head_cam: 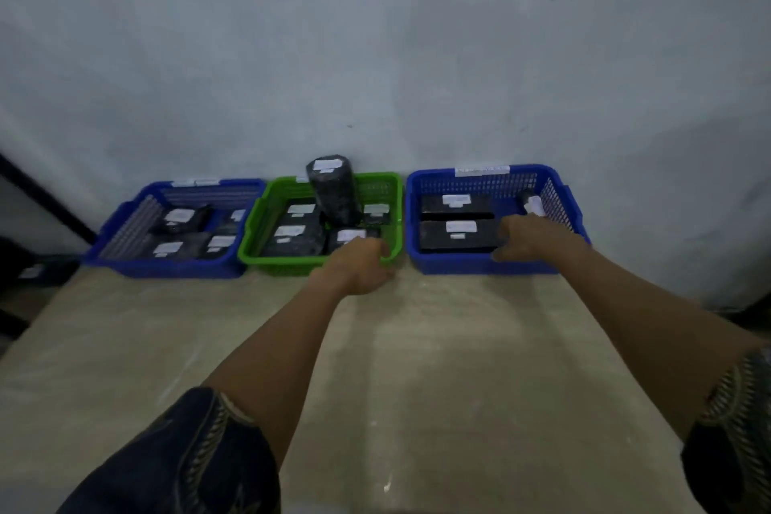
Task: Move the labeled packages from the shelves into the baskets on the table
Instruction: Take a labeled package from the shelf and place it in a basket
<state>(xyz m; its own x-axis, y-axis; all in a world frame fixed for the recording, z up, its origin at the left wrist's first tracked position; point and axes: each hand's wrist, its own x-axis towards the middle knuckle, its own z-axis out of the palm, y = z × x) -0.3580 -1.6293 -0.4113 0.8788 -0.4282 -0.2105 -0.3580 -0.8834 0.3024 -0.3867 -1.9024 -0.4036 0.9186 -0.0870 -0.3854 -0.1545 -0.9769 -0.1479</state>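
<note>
Green basket point(267, 217), frame centre: left hand point(359, 267) curls over its rim. Right hand point(521, 238) reaches into the blue basket point(571, 196), likely settling packages; grip unclear.

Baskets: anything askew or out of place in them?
Yes. In the green basket, one tall package stands on end, rising above the rim, while the other packages lie flat. Nothing looks spilled or damaged.

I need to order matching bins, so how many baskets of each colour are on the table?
Blue baskets: 2, the left blue basket and the right blue basket
Green basket: 1
Total: 3 baskets
</note>
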